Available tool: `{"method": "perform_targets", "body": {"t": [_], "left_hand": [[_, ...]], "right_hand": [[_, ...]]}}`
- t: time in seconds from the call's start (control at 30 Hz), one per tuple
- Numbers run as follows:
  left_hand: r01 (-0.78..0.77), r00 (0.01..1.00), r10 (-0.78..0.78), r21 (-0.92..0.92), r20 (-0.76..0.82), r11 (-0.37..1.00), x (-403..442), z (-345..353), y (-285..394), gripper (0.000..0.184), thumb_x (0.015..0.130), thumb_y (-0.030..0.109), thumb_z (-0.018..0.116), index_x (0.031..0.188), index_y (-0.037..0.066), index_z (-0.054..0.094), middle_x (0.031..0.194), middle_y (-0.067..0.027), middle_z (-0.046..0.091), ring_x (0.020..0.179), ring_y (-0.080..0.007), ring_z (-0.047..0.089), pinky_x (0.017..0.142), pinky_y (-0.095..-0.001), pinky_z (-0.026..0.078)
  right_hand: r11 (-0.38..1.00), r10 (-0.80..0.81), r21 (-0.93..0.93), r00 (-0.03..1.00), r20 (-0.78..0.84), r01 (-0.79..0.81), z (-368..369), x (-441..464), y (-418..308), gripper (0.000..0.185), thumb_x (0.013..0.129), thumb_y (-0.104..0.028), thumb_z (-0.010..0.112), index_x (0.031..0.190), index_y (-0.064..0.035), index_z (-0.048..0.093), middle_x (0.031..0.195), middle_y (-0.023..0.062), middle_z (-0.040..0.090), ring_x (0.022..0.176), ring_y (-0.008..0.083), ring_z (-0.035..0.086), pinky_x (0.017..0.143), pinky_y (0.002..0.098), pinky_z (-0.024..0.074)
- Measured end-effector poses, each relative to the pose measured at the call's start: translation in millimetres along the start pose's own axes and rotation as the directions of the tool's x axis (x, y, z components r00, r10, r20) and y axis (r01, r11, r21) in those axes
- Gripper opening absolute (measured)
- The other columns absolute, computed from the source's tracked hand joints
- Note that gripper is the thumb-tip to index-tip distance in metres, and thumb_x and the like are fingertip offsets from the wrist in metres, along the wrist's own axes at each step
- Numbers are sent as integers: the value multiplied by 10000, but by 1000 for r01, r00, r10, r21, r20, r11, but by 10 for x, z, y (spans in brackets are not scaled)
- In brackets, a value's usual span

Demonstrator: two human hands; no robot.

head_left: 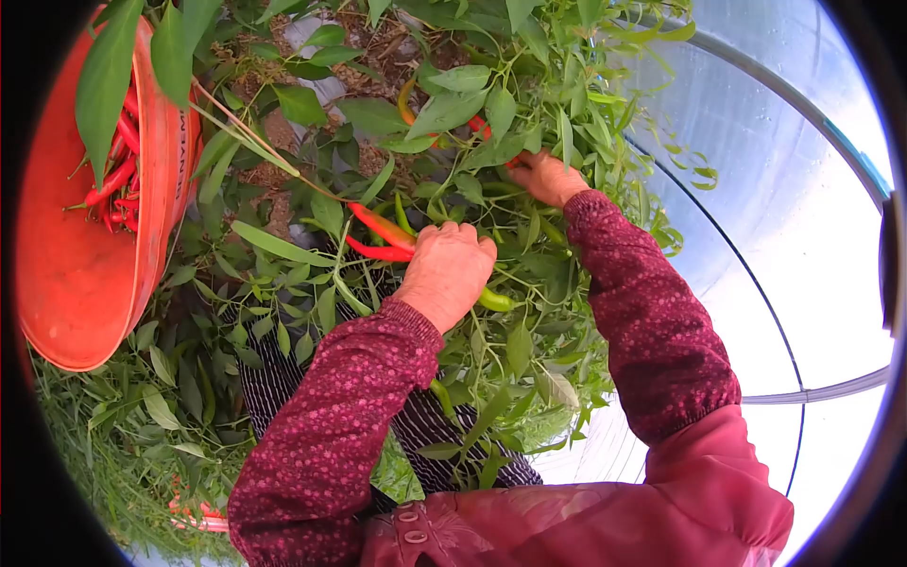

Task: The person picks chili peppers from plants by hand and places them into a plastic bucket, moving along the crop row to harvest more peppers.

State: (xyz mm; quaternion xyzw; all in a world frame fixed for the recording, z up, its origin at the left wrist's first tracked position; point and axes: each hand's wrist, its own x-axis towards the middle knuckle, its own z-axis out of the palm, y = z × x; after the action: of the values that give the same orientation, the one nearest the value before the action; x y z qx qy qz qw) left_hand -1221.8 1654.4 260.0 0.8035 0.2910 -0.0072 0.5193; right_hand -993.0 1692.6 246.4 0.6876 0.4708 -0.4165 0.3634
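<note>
My left hand is closed around red chili peppers, two of which stick out to the left of the fist, one partly orange-green. My right hand reaches into the leaves of the pepper plant, its fingertips closed at a red chili pepper mostly hidden by foliage. Another red pepper hangs just beyond those fingers. Below my left hand hangs a green pepper, and a yellowish-orange one shows among the leaves higher up.
At the left, a tilted orange-red bucket holds several red chili peppers. Transparent plastic sheeting with curved pipes rises at the right. Leafy plants surround my legs in striped trousers.
</note>
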Motion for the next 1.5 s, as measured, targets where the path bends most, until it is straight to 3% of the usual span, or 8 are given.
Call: {"method": "perform_targets", "body": {"t": [0.37,0.7,0.93,1.07,1.13,1.23,1.33,1.5], "left_hand": [[-22,995,21,-10,-103,1000,-224,129,-65,151,738,109,547,877,76,595,803,-74,553,843,-242,562,750,-389,450],[-66,956,62,-3,-286,998,-210,-35,-129,473,779,94,532,1248,71,471,843,-76,496,755,-214,565,651,-347,477],[-8,932,-46,-146,-360,989,-300,0,-299,321,786,142,575,1098,86,525,854,-93,452,676,-225,578,582,-350,481],[9,912,-87,-193,-401,981,-379,-7,-334,293,775,194,610,1026,67,529,833,-90,464,667,-229,581,582,-362,478],[5,918,-76,-180,-388,984,-394,36,-297,293,773,200,613,1019,64,531,821,-87,468,667,-231,582,585,-366,477],[1,928,-51,-135,-370,991,-406,-72,-236,293,768,211,620,1008,63,539,804,-86,477,671,-235,586,590,-367,478],[15,929,-70,-153,-364,988,-427,-145,-250,308,777,222,619,1022,56,533,814,-90,482,688,-236,588,616,-370,484],[29,940,-74,-137,-333,990,-492,-174,-242,323,789,244,619,1036,57,530,834,-95,487,707,-236,588,627,-371,485]], "right_hand": [[969,83,243,983,-166,-40,169,-648,9,348,891,-339,541,1076,-56,624,869,213,641,833,318,635,753,388,479],[938,-225,-323,928,-297,125,-72,-1450,-660,207,784,-272,638,824,-71,612,622,106,578,625,297,578,668,392,419],[895,-441,-116,894,-82,430,-151,-1293,-948,232,824,-270,597,963,-84,605,745,109,632,739,293,614,720,399,447],[850,-451,177,860,-241,495,-482,-897,-1232,184,821,-193,583,926,-49,633,808,134,643,800,325,618,719,410,490],[816,-571,-193,711,-411,544,-450,-563,-1433,155,793,-139,569,904,-48,628,846,116,646,841,299,606,729,383,477],[622,-546,-729,826,-141,287,-258,-138,-1652,220,787,-162,561,970,-59,627,924,69,639,900,246,593,797,368,422],[534,-334,-810,941,59,241,-214,31,-1748,224,776,-175,543,939,-66,651,936,62,641,911,234,590,809,368,405],[587,-499,-784,853,-155,201,-194,-45,-1507,177,765,-171,543,835,-93,685,883,61,648,892,246,589,782,380,415]]}}
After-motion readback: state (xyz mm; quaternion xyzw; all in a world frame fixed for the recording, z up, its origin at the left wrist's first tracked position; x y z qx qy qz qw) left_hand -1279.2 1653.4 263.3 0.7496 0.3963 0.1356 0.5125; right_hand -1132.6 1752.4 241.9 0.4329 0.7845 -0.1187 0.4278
